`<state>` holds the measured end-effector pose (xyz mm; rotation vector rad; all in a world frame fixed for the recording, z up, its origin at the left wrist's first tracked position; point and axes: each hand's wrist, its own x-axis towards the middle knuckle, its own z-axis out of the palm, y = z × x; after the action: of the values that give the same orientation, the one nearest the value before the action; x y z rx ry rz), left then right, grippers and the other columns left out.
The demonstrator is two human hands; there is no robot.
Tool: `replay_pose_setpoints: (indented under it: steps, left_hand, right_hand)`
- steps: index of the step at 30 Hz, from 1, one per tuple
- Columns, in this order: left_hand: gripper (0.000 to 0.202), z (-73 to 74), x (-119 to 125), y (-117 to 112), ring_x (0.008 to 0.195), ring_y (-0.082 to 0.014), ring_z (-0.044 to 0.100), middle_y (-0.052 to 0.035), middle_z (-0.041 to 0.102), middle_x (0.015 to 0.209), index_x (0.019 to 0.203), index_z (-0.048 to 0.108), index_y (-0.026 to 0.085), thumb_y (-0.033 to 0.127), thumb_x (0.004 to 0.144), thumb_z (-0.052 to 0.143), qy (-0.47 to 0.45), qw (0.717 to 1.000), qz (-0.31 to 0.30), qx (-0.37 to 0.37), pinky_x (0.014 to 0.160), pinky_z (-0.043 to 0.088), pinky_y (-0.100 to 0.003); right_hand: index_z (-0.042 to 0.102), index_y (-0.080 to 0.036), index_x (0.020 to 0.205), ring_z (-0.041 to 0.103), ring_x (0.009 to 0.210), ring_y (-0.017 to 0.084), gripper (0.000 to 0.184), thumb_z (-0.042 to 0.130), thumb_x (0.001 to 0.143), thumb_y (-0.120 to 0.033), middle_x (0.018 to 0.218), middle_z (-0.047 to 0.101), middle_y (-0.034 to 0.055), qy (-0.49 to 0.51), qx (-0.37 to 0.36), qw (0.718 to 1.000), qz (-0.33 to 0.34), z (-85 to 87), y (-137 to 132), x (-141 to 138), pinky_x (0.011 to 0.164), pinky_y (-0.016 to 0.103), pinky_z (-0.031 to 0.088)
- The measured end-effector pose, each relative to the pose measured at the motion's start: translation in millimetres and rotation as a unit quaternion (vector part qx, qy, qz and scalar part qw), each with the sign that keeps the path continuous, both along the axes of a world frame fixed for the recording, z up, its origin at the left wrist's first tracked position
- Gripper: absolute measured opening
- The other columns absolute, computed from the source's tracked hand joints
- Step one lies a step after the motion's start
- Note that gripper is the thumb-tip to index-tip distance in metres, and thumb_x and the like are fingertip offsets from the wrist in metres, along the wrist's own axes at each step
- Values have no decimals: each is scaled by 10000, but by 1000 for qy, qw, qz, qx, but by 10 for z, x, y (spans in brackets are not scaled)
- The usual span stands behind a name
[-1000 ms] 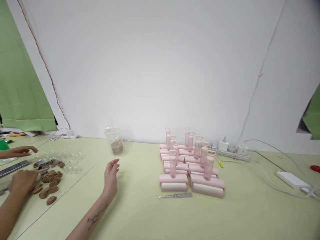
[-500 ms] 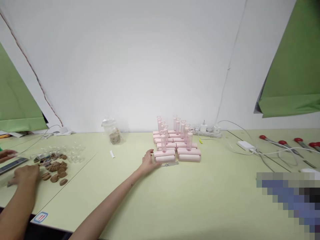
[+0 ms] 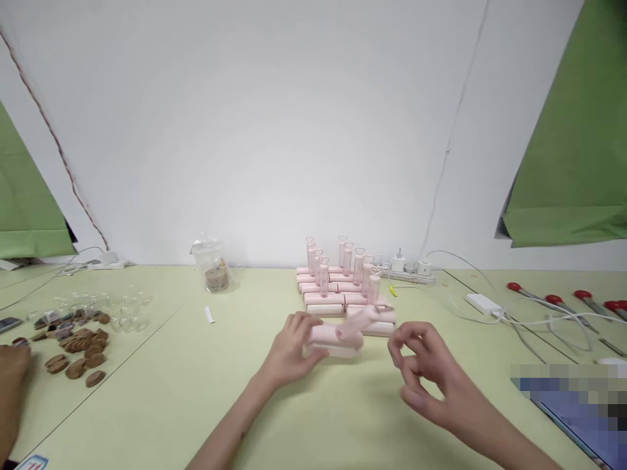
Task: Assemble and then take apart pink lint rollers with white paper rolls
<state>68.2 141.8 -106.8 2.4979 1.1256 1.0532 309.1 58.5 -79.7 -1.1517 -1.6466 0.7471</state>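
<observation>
My left hand (image 3: 289,349) is closed round one end of a pink lint roller (image 3: 337,339) and holds it just above the table, its handle tilted up to the right. My right hand (image 3: 424,369) hovers to the right of the roller with its fingers curled in; what they hold, if anything, is hidden. Just behind stands a block of pink rollers (image 3: 343,294) in rows, handles upright.
A co-worker's hand (image 3: 10,369) is at the far left, by brown discs (image 3: 73,358) and small glass vials (image 3: 117,307). A clear bag (image 3: 210,266) stands by the wall. A power strip (image 3: 409,267), a white adapter (image 3: 482,302) and red-handled tools (image 3: 563,301) lie on the right.
My left hand has lifted a pink roller off the front of the block and drawn it nearer. My right hand has come into view. The camera tipped down slightly.
</observation>
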Motion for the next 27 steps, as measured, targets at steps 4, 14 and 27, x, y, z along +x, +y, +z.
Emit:
replay_pose_setpoints:
  steps: [4, 14, 27]
  left_hand:
    - [524, -150, 279, -170, 1008, -235, 418, -71, 469, 1121, 1205, 317, 250, 304, 746, 565, -1, 1000, -20, -3, 807, 406, -366]
    - [499, -275, -102, -59, 1037, -241, 434, -84, 469, 1115, 1185, 351, 220, 271, 725, 537, 23, 995, 65, -74, 881, 384, -408]
    - [389, 11, 509, -555, 667, -198, 613, -88, 609, 862, 946, 492, 151, 457, 714, 552, -457, 640, -118, -606, 651, 486, -374]
  right_hand:
    - [403, -240, 953, 462, 504, 104, 344, 591, 711, -395, 709, 516, -36, 51, -58, 997, -19, -174, 349, -133, 477, 236, 414]
    - [557, -202, 816, 426, 366, 118, 152, 498, 751, -326, 454, 524, -26, 305, 42, 943, -129, -25, 311, 251, 350, 224, 344]
    - [530, -213, 1007, 584, 646, 202, 485, 509, 713, -598, 678, 623, 31, 215, -94, 958, 164, -488, 348, 2, 613, 335, 465]
